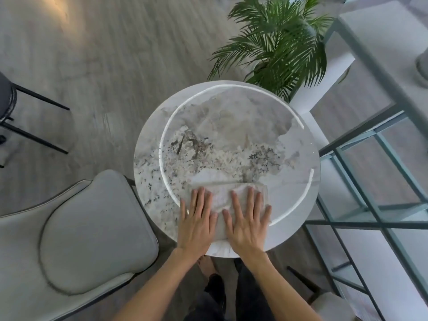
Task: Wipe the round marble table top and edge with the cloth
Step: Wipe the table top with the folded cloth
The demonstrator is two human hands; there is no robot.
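Observation:
The round marble table [231, 126] fills the middle of the view, white and grey with dark speckled veins and a bright ring-shaped reflection. A pale folded cloth [222, 198] lies flat on the near part of the top. My left hand [196, 218] presses on the cloth's left side with straight, spread fingers. My right hand [249, 218] lies flat on its right side, fingers also straight. Both palms reach the table's near edge, and the hands hide much of the cloth.
A grey cushioned chair [92, 232] stands close at the left of the table. A potted palm [282, 42] sits behind it at the right. A metal-framed glass shelf unit [370, 181] runs along the right. Black chair legs [34, 117] show at far left.

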